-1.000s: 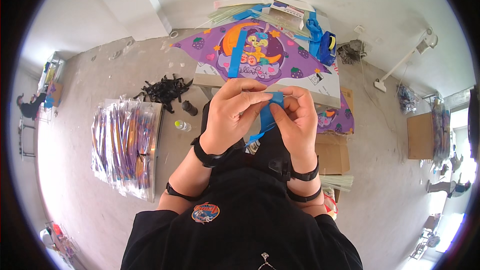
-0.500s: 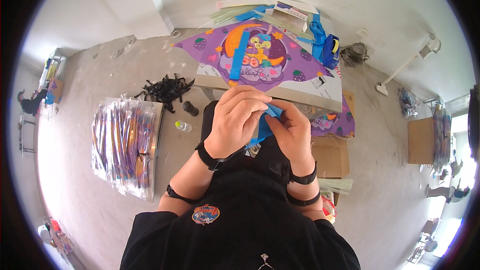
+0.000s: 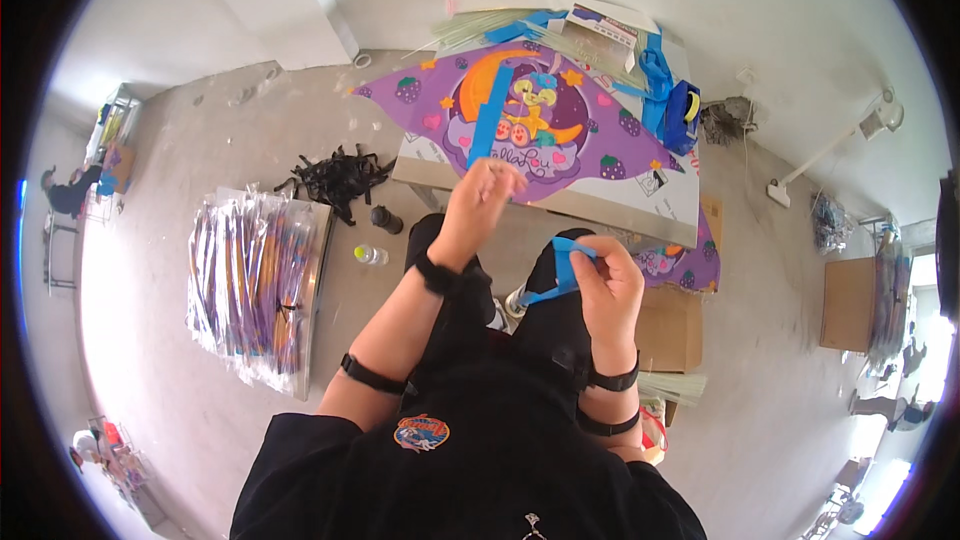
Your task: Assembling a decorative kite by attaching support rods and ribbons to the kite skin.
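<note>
My right hand [image 3: 612, 285] pinches a blue fabric strip [image 3: 563, 268] between thumb and fingers, and its folded end hangs above my right thigh. My left hand [image 3: 482, 202] is raised at the table's near edge, close to the lower end of another blue strip [image 3: 488, 120]. Its fingers are bent and smeared by motion, so whether they hold anything is unclear. That second strip lies slantwise across a purple kite sail [image 3: 400, 90] printed with a cartoon figure, moon and strawberries. The sail is spread flat on the table.
At the table's back lie thin pale rods [image 3: 475, 28], more blue fabric [image 3: 655, 75] and a blue tape dispenser [image 3: 683, 115]. Plastic-wrapped bundles [image 3: 250, 285] rest on a low stand at left, near black straps [image 3: 345, 178] and bottles [image 3: 371, 255]. A cardboard box [image 3: 672, 330] stands at right.
My hands have come apart. The left let go of the blue strip and moved up toward the table edge; the right kept the strip and shifted slightly right and down.
</note>
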The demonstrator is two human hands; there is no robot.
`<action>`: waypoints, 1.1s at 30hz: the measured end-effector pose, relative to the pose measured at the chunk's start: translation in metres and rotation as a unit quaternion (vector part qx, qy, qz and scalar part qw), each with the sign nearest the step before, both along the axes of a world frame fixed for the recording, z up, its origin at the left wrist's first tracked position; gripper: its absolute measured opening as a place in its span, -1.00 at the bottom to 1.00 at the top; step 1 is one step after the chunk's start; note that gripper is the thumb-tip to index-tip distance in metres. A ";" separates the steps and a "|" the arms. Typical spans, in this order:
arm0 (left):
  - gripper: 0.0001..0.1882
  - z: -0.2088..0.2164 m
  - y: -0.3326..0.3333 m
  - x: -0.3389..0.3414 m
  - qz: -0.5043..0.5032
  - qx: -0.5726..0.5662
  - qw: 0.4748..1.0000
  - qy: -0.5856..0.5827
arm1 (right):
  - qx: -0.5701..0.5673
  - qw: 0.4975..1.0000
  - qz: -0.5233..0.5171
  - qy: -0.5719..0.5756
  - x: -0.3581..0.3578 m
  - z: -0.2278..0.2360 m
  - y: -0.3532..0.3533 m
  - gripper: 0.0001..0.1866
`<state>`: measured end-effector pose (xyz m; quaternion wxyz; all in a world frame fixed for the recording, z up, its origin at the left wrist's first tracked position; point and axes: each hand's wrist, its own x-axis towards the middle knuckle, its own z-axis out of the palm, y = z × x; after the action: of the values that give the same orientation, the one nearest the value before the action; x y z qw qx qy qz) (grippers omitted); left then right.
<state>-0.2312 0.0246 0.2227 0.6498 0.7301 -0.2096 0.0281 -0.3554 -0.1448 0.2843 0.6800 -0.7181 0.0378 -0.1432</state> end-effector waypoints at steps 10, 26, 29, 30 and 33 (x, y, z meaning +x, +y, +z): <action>-0.67 -0.266 0.047 0.140 0.096 0.232 0.947 0.201 | 0.072 0.992 -0.099 0.022 -0.009 0.002 -0.028 -0.88; -0.70 0.056 0.009 0.003 -0.242 -0.041 0.964 0.100 | 0.571 0.797 0.183 0.070 0.052 -0.072 -0.001 -0.77; -0.74 0.066 0.021 -0.039 -0.299 -0.033 0.950 0.084 | 0.565 0.809 0.161 0.014 0.059 -0.068 0.002 -0.63; -0.76 0.069 0.030 -0.049 -0.295 0.020 0.955 0.022 | 0.556 0.805 0.206 -0.007 0.059 -0.053 -0.001 -0.62; -0.80 0.069 0.041 -0.074 -0.304 -0.021 0.950 0.070 | 0.537 0.801 0.262 -0.050 0.052 -0.020 -0.016 -0.75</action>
<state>-0.3055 0.0660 0.2919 0.6560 0.6177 -0.3754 -0.2174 -0.3030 -0.1608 0.2646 0.9692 -0.2128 -0.1146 0.0477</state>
